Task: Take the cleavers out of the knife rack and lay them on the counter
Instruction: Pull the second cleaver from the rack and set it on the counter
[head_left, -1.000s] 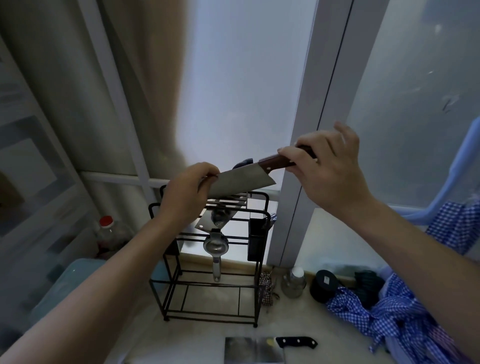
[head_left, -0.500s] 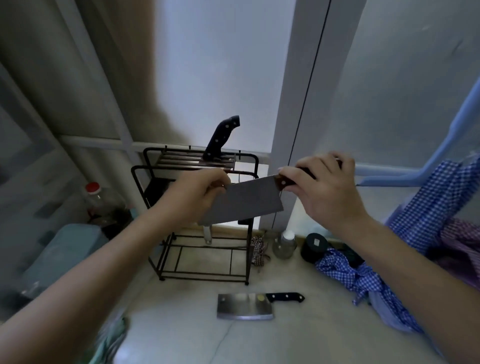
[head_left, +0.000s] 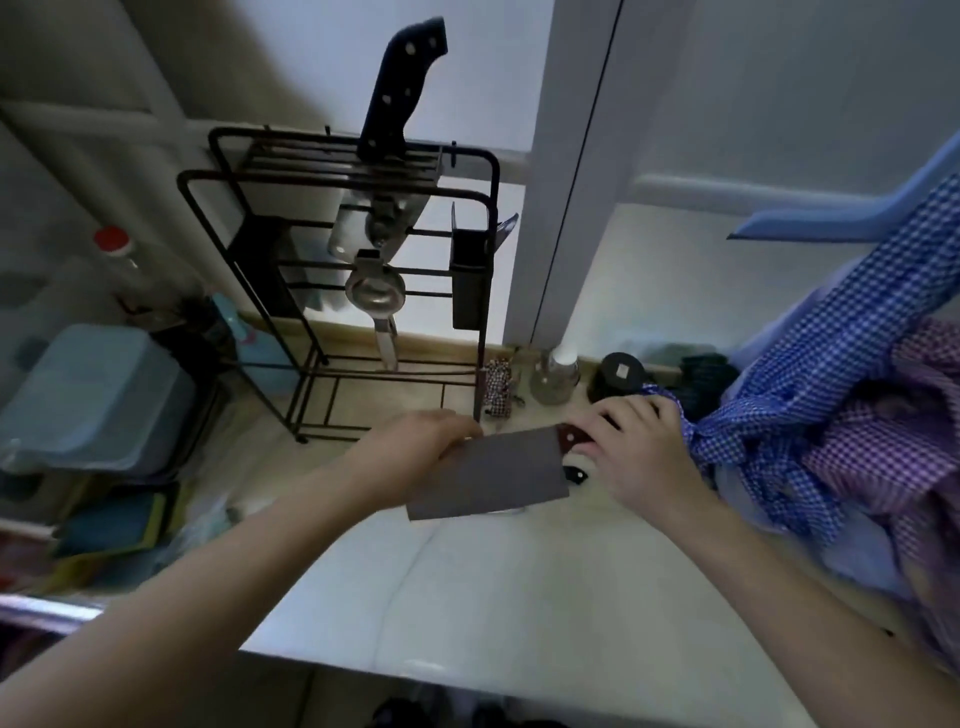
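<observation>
A brown-handled cleaver (head_left: 498, 475) is held flat just above the pale counter (head_left: 519, 597), in front of the black wire knife rack (head_left: 337, 270). My right hand (head_left: 639, 457) grips its handle; my left hand (head_left: 421, 441) pinches the blade's far end. Its blade covers another cleaver lying on the counter, of which only the black handle tip (head_left: 575, 474) shows. A black-handled knife (head_left: 402, 88) still stands in the rack's top slots, its blade hanging below.
A metal squeezer (head_left: 375, 296) hangs in the rack, and a black holder (head_left: 470, 280) is clipped to its right side. A small bottle (head_left: 556, 374) and black jar (head_left: 621, 374) stand by the wall. Checked cloths (head_left: 831, 395) crowd the right. Blue boxes (head_left: 98, 395) sit left.
Both hands have lowered the brown-handled cleaver from rack height down to the counter, over the cleaver lying there. The view has tilted downward.
</observation>
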